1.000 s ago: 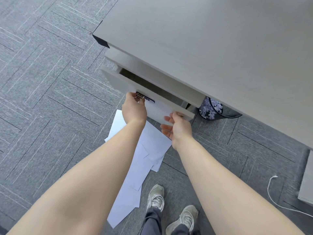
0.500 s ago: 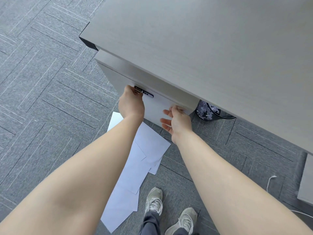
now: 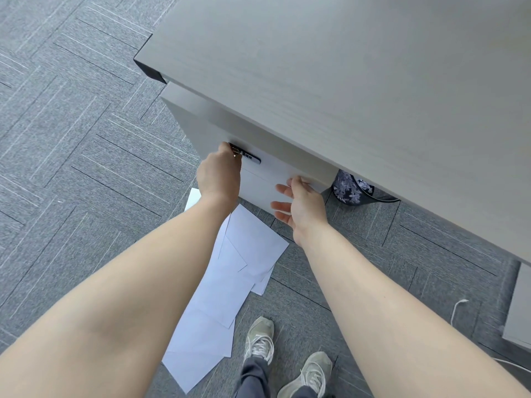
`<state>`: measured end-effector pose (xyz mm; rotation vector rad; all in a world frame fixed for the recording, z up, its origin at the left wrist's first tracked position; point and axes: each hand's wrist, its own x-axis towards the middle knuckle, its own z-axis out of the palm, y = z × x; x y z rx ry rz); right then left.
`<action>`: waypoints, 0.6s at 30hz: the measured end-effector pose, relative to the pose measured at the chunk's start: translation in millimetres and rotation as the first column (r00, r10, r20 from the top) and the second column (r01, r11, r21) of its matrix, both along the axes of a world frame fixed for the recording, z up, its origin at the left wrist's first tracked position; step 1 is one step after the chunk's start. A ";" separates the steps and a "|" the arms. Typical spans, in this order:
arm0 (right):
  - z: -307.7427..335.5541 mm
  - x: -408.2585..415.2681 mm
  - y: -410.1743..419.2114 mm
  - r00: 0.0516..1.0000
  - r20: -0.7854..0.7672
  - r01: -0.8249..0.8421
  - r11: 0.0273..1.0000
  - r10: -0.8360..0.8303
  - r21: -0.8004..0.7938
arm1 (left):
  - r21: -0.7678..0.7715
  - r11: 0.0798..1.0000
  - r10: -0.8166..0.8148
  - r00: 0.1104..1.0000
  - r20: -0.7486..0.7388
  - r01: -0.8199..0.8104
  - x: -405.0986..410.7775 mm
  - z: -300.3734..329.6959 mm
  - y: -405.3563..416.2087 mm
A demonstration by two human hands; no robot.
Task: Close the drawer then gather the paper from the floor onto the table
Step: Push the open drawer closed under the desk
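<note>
Grey carpet tiles (image 3: pixel 71 156) are laid in a herringbone pattern; a patterned bin (image 3: pixel 349 189) is tucked under the pale wood-grain surface (image 3: pixel 359 81).

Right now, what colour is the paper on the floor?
White, plain sheets of paper, clearest in the head view.

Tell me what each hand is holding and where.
The left hand pinches the key at the drawer lock. The right hand holds nothing; its open fingers rest against the drawer front.

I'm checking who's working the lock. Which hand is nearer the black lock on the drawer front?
Left. The left hand has its fingertips at the black lock. The right hand is open at the right side of the drawer front, apart from the lock.
</note>
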<state>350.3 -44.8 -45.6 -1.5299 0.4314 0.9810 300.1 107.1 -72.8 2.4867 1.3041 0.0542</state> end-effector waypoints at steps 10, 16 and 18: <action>8.2 -0.3 2.2 0.999 0.022 -0.027 1.000 0.027 -0.001 | -0.111 0.994 0.016 0.994 0.109 -0.004 -1.9 -5.4 6.4; 9.0 -2.6 4.5 0.999 0.029 -0.023 1.000 0.023 -0.005 | -0.289 0.953 0.135 0.978 0.158 -0.085 -1.2 -8.4 9.2; 11.5 -3.2 5.4 0.999 0.035 -0.034 0.999 0.034 -0.010 | -0.352 0.928 0.189 0.970 0.155 -0.124 0.1 -5.0 8.2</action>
